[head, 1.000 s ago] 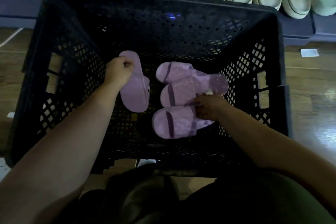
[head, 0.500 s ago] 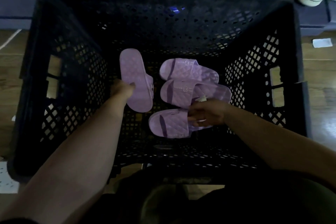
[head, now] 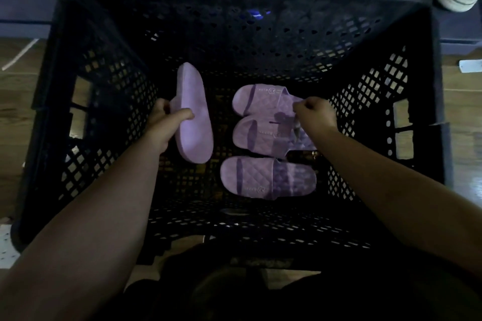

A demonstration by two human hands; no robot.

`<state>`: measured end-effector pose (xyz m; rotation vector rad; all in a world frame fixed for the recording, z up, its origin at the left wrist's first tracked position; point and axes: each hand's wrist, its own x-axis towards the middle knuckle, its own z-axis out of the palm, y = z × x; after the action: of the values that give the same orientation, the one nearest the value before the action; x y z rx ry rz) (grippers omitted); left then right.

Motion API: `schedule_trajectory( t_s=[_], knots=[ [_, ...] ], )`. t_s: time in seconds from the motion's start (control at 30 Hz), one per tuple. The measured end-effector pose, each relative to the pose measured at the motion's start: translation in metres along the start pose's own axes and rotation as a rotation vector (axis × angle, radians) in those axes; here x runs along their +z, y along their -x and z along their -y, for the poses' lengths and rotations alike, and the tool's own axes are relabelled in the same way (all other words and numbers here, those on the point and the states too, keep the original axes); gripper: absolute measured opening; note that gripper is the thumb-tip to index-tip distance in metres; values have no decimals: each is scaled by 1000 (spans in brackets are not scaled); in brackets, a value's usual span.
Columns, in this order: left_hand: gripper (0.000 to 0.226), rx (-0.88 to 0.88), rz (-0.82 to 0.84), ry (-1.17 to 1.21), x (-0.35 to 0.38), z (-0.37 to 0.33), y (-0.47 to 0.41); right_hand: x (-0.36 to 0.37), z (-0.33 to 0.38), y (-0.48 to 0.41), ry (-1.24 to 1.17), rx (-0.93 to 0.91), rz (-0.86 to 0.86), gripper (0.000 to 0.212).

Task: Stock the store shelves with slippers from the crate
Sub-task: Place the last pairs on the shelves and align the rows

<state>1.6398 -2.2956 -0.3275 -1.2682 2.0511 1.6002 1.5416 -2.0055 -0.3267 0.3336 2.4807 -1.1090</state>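
Crate: left hand grips sole-up purple slipper. Right hand pinches farthest lying slipper, heel end.

Small round logo and tiny lettering on the straps of 3 lilac slippers, too blurred to read

A white paper scrap lies on the wooden floor.
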Motion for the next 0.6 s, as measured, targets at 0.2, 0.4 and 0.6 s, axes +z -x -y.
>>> schedule_trajectory(
  t_s=[0.2, 0.4, 0.6],
  knots=[
    [54, 375, -14, -378, 0, -8, 10, 3, 11, -15, 47, -195, -50, 22],
    [55, 513, 131, -709, 20, -9, 12, 16, 21, -34, -98, 71, 249, 15],
    [66, 298, 377, -679, 30, -9, 11, 27, 27, -26, -240, 170, 395, 27]
  ],
)
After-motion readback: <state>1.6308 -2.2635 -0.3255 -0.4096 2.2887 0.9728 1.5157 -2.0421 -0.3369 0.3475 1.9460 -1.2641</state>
